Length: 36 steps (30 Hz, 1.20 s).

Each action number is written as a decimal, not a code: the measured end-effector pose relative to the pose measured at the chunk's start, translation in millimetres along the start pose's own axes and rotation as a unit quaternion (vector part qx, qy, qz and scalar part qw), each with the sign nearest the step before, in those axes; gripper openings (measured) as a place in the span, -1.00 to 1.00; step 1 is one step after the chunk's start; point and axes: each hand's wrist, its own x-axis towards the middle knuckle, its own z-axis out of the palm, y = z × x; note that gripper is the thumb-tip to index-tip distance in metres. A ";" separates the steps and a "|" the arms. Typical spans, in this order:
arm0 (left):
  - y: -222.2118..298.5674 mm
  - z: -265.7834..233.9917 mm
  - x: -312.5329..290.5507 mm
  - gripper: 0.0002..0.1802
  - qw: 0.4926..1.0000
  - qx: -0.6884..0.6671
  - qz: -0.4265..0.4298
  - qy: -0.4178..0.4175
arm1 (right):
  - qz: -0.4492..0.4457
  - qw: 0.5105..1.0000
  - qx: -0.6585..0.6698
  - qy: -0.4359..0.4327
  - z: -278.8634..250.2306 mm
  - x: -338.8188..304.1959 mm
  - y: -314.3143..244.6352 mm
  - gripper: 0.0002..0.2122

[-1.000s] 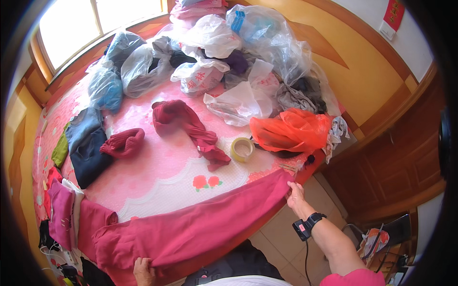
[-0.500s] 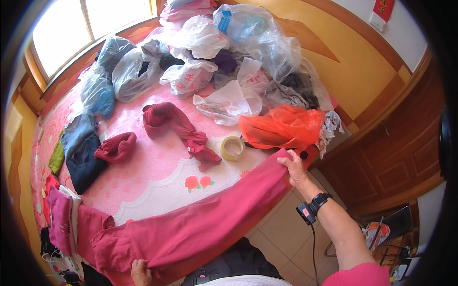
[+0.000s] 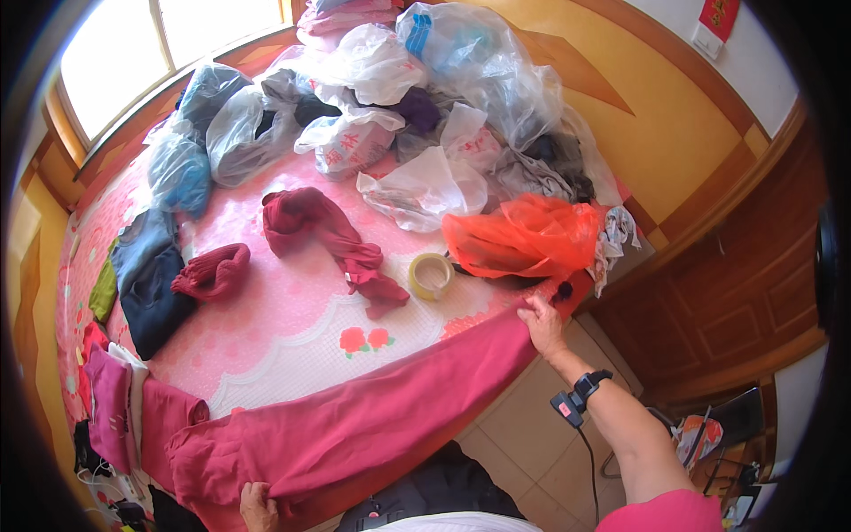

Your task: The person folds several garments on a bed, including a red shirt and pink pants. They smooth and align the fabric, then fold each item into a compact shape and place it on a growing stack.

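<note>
Crimson-pink trousers [image 3: 372, 403], folded lengthwise into a long strip, lie along the near edge of the bed. At their right end, my right hand [image 3: 544, 326] pinches the narrow hem between thumb and fingers. My left hand [image 3: 258, 507] grips the near edge of the cloth close to the wide left end; some of its fingers are hidden. Beyond the trousers rests a yellowish roll of tape [image 3: 432, 276]. A crumpled dark red garment [image 3: 332, 239] and a bunched knitted red piece [image 3: 213, 272] lie farther back on the bed.
Clear and white plastic bags [image 3: 363, 66] of clothes crowd the far side of the bed [image 3: 266, 355]. An orange-red bag [image 3: 523, 235] sits at the right. Folded dark clothes [image 3: 155, 284] and a pink and white stack [image 3: 120, 403] line the left. A cable [image 3: 592, 470] hangs from my right wrist device.
My right hand has moved slightly down and left, and the hem end of the trousers lies lower and flatter. My left hand stays nearly in place on the cloth.
</note>
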 end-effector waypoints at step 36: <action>-29.6 6.0 -23.9 -0.44 0.944 -0.110 -0.302 0.077 | 0.174 0.966 0.190 0.033 -26.2 53.8 37.3 -0.89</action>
